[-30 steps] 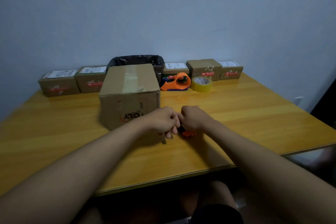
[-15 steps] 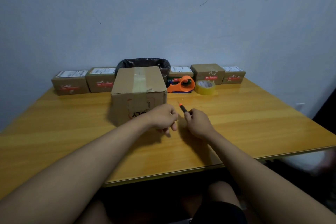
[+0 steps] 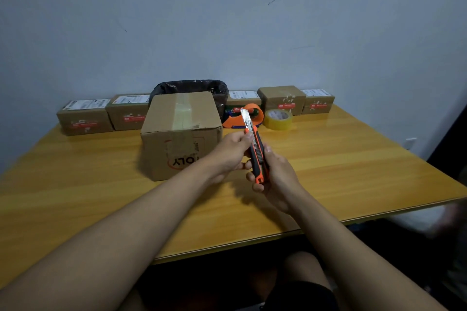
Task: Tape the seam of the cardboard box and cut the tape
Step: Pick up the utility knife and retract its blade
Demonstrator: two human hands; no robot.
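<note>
Table [image 3: 353, 166]: yellow wood, near edge visible; far edge against a grey wall.

Box [image 3: 180, 134]: brown cardboard, centre-left on the table, flaps closed. A strip of clear tape [image 3: 183, 113] runs along the top seam and down the near face. Red print on the near face reads upside down, partly hidden by the left wrist.

Knife [image 3: 255, 148]: orange and black utility cutter, blade out, tip pointing up and away. Held above the table just right of the box, apart from it.

Right hand [image 3: 275, 174]: fingers wrapped around the handle's lower part, thumb on the black slider.

Left hand [image 3: 231, 153]: thumb and fingertips pinch the knife near the base of the blade; the remaining fingers are curled under and hard to make out.

Dispenser [image 3: 243, 118]: orange, behind the blade, partly covered by it.

Roll [image 3: 278, 118]: yellowish tape, lying flat just right of the dispenser.

Bin [image 3: 192, 88]: black liner, mostly hidden behind the box.

Parcels [image 3: 84, 116]: five small labelled ones along the wall; label text unreadable.

Lower frame: dark, possibly the person's knees.
</note>
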